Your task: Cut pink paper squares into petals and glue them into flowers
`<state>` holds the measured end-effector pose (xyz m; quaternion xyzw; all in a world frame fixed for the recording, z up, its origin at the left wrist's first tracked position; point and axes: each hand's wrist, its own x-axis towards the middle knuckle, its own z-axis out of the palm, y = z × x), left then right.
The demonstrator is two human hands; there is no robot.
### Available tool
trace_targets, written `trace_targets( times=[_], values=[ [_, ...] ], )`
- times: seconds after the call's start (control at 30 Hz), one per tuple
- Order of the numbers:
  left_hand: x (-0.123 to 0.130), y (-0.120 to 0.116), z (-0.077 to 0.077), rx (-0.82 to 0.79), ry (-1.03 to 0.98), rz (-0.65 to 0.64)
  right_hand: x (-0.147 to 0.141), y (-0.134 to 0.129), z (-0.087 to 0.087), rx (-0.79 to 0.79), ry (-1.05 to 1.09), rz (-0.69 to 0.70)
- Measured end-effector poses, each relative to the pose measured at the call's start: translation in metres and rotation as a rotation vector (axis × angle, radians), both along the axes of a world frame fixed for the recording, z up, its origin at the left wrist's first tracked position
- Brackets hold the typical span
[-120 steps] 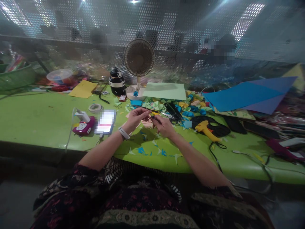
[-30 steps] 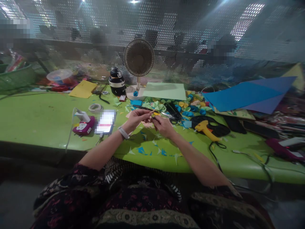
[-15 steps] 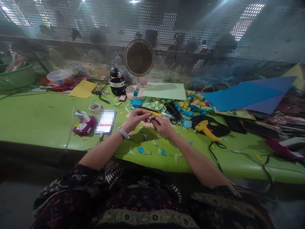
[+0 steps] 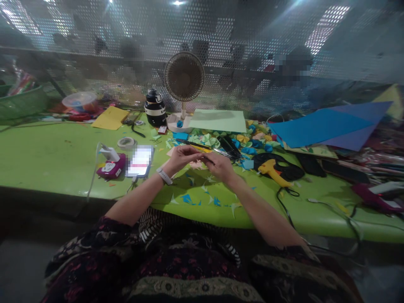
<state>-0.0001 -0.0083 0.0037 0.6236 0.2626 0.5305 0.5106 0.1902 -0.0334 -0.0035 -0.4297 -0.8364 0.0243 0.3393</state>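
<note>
My left hand (image 4: 183, 158), with a white watch band (image 4: 164, 176) on its wrist, has its fingers pinched together over the green table. Its fingertips meet those of my right hand (image 4: 220, 166), which is curled closed. A thin dark thing shows at the right fingers, too small to name. Whatever lies between the fingertips is hidden. Peach paper pieces (image 4: 197, 164) lie under the hands. Just behind them are a yellow-and-black pen-like tool (image 4: 202, 148) and scissors (image 4: 219, 152), partly covered by my right hand. Blue paper scraps (image 4: 187, 199) are scattered nearer the table's front edge.
A small fan (image 4: 184, 78), a black bottle (image 4: 154, 108) and a pale green sheet (image 4: 219, 120) stand or lie behind. A lit phone (image 4: 139, 162) and a purple adapter (image 4: 111, 168) are left. A yellow glue gun (image 4: 274, 172) with its cord lies right, below blue sheets (image 4: 315, 126).
My right hand has shifted slightly right and turned, and its fingers are more curled. My left fingers have tilted a little downward. Both hands remain together at the same spot.
</note>
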Motion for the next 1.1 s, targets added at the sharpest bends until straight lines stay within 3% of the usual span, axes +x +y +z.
trace_targets(
  times=[0.33,0.7,1.1],
  values=[
    [-0.001,0.002,-0.002,0.029,0.018,-0.001,0.001,-0.001,0.002,0.047,-0.056,-0.029],
    [0.001,-0.001,0.008,-0.107,-0.104,0.067,0.003,0.003,-0.001,-0.020,-0.044,0.011],
    [-0.001,-0.001,0.010,-0.131,-0.125,0.044,0.003,0.004,-0.003,-0.044,-0.031,0.010]
  ],
)
